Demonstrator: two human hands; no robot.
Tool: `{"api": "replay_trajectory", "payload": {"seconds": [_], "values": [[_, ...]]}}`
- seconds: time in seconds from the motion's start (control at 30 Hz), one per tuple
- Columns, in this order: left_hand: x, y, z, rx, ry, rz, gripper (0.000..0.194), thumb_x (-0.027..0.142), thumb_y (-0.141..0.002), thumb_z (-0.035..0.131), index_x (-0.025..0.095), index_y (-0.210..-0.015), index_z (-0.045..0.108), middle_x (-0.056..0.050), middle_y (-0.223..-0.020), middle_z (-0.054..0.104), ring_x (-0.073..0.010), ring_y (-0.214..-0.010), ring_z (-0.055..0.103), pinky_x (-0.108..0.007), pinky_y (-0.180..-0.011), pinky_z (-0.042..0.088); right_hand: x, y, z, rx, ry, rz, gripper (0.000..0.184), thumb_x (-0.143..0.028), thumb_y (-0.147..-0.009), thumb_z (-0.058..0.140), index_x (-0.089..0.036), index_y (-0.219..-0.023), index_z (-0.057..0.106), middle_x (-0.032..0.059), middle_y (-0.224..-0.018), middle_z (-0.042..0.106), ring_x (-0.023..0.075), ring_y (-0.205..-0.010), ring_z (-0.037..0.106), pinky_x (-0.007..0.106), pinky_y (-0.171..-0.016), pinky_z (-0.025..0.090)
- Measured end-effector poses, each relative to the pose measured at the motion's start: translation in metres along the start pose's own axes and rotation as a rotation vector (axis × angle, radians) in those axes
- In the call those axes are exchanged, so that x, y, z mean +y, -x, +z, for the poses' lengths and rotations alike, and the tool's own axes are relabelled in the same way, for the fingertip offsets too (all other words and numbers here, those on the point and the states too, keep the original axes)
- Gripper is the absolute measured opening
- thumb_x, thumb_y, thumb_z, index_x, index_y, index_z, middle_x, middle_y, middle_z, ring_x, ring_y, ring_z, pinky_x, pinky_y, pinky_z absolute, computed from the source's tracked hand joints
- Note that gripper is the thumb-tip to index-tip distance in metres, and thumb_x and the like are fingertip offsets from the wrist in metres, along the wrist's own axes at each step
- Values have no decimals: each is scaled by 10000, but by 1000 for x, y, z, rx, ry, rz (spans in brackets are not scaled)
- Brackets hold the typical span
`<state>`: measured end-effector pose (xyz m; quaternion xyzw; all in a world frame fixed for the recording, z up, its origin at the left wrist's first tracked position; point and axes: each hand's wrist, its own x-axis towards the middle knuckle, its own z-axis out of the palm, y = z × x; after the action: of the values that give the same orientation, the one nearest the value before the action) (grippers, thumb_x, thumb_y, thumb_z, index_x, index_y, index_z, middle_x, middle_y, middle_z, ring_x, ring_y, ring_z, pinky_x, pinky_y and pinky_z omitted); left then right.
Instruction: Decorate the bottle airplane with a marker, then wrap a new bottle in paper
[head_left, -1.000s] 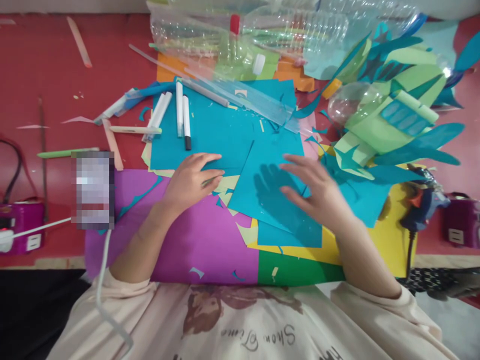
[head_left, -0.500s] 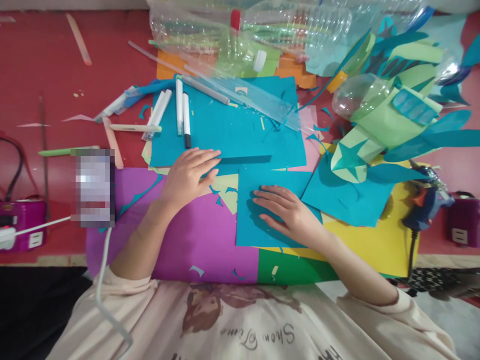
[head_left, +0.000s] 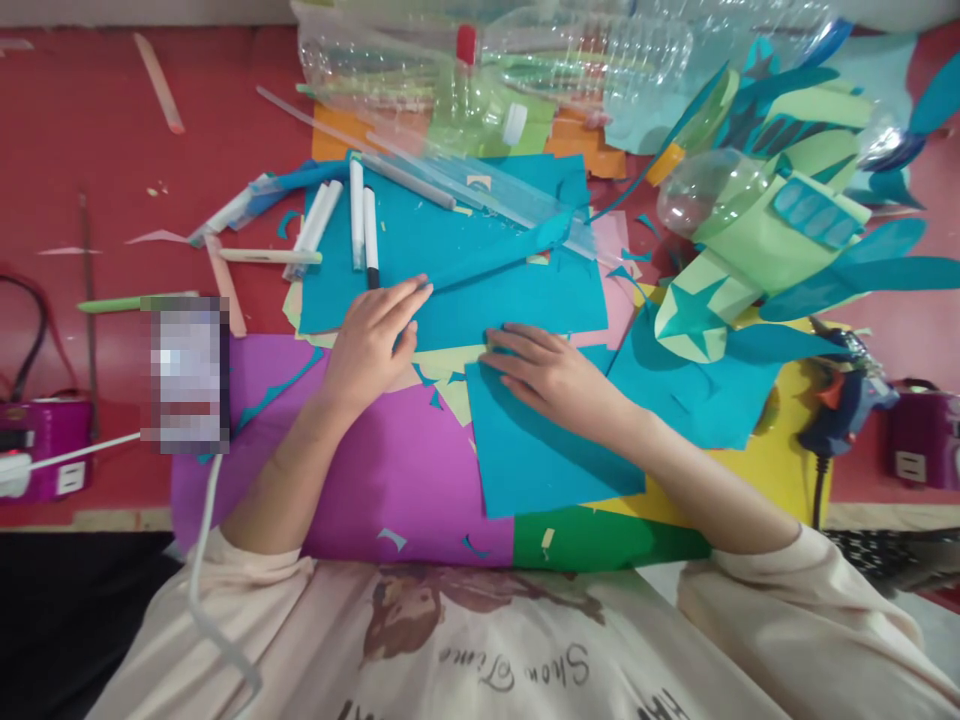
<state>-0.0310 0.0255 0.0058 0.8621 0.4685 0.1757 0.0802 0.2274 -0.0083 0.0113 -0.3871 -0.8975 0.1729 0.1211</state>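
Note:
My left hand [head_left: 373, 338] is over the near edge of a large blue paper sheet [head_left: 480, 300], fingers long and thumb a little apart. A blue paper strip [head_left: 506, 256] runs from its fingertips up to the right, its near end apparently held between the fingers. My right hand [head_left: 551, 372] lies palm down, fingers spread, on a smaller blue paper sheet [head_left: 559, 465]. Beyond my left hand lie several white markers [head_left: 357, 215], one with a black cap close to the fingers.
Plastic bottles [head_left: 585, 45] and clear strips lie at the back. A green and blue paper-covered bottle craft [head_left: 765, 250] stands at right, near a glue gun [head_left: 844, 400]. At left are a phone [head_left: 190, 375] with a white cable and a purple box [head_left: 56, 445]. Purple paper [head_left: 405, 480] lies in front.
The blue strip has swung away from me and up to the right, about my left fingertips. My right hand has moved slightly left and away; the small blue sheet beneath it has turned.

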Motion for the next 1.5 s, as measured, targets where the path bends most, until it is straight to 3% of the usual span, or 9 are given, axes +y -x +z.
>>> {"api": "replay_trajectory", "payload": {"seconds": [0.07,0.13,0.2,0.3,0.53,0.73,1.13,1.33,1.5], "values": [[0,-1,-1,4,-25,9,441,157,-957,408,254,-1377,500,-75,-1382,585,-245,-1236,590,-460,-1085,454,3,-2,-1,12,-48,-22,380,-144,-963,367,-166,-1227,638,129,-1344,624,262,-1220,612,453,-968,547],[0,0,-1,33,-37,14,449,161,-946,440,272,-1377,496,-69,-1389,579,-255,-1255,578,-485,-1111,425,11,-5,-2,76,-44,66,366,-153,-958,390,-176,-1227,638,123,-1341,628,259,-1227,608,463,-1008,516],[0,0,0,67,-33,2,474,169,-935,469,280,-1396,470,-79,-1425,544,-277,-1304,537,-525,-1144,379,23,-9,-3,105,-6,156,359,-263,-929,528,-189,-1270,613,130,-1409,569,307,-1334,515,524,-1071,451],[0,2,2,99,-38,-28,551,186,-919,508,311,-1444,393,-81,-1483,479,-304,-1375,456,-592,-1183,286,36,-15,-5,46,24,161,495,-397,-867,638,-197,-1317,581,135,-1468,502,352,-1397,428,570,-1082,414],[2,3,0,102,-41,-81,544,229,-933,486,353,-1448,363,-56,-1519,430,-294,-1418,395,-623,-1206,197,39,-16,-5,45,132,102,400,-396,-950,500,-188,-1268,623,131,-1400,575,341,-1332,511,532,-988,487],[4,3,-2,103,-18,-103,447,283,-963,429,351,-1404,433,-37,-1515,437,-285,-1426,385,-605,-1221,178,39,-19,-3,142,153,21,390,-297,-1009,345,-158,-991,709,130,-1082,750,246,-1067,690,390,-885,555],[4,4,-10,152,-20,-105,340,335,-967,430,339,-1292,529,-34,-1438,530,-304,-1362,463,-688,-1202,85,27,-34,-24,121,-79,262,177,-200,-836,490,-174,-858,663,85,-915,746,232,-845,695,317,-687,503],[5,12,-10,130,15,-123,333,319,-926,524,353,-1256,536,-20,-1444,504,-304,-1372,439,-641,-1164,270,23,-39,-27,204,-54,350,187,-209,-824,472,-180,-847,655,71,-848,721,223,-767,661,327,-667,482],[8,13,-6,92,-1,131,164,231,-931,514,266,-982,666,-49,-1074,699,-229,-982,675,-439,-894,540,20,-38,-20,322,111,349,231,-223,-914,424,-195,-972,646,118,-1076,675,302,-1043,606,490,-926,463]]}}
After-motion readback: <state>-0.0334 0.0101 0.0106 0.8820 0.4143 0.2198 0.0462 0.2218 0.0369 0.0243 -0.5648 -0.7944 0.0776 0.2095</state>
